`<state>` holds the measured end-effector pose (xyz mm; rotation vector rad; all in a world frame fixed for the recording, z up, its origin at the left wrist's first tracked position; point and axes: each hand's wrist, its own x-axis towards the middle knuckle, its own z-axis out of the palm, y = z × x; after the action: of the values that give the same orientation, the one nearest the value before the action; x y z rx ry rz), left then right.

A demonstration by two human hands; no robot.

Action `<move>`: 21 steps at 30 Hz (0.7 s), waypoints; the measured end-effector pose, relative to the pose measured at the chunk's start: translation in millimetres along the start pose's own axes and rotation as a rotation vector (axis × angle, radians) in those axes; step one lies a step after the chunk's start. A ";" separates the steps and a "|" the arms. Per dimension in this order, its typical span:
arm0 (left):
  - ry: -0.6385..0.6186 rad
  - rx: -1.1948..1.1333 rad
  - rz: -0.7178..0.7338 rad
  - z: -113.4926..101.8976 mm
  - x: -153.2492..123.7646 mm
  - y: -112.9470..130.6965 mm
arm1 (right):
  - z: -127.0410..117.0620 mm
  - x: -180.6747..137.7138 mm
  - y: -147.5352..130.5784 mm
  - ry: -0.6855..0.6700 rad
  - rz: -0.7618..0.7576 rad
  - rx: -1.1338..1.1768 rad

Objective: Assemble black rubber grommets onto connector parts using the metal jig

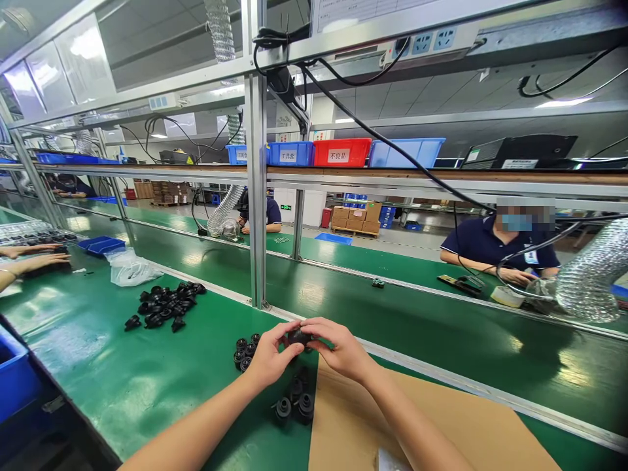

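Between the fingertips of both hands I hold a small round black plastic part (298,336) above the bench. My left hand (271,353) grips its left side with thumb and fingers, and my right hand (339,347) closes on its right side. The fingers hide much of its shape. Left of my left hand stands a cluster of black ring-topped parts (241,356). Below my hands, several black stepped parts (294,404) stand against the left edge of a brown cardboard sheet (392,412), which lies under my right forearm.
A loose pile of black parts (167,304) lies on the green bench (147,379), near a clear plastic bag (128,267) and a blue tray (101,245). Another person's hands (34,261) are at far left. A metal post (258,196) rises ahead; a co-worker (510,248) sits across.
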<state>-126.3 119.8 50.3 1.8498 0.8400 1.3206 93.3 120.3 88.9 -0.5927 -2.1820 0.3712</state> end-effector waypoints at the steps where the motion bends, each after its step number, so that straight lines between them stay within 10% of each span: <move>1: 0.005 -0.011 -0.018 -0.4 0.2 1.4 | -0.6 0.1 -0.2 -0.004 -0.001 -0.006; 21: -0.017 -0.015 -0.029 -5.4 2.7 9.3 | -4.1 0.0 -2.8 -0.056 -0.051 -0.144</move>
<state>-129.7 117.9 60.6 1.8278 0.8433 1.2882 95.7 118.2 92.7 -0.6107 -2.2868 0.2073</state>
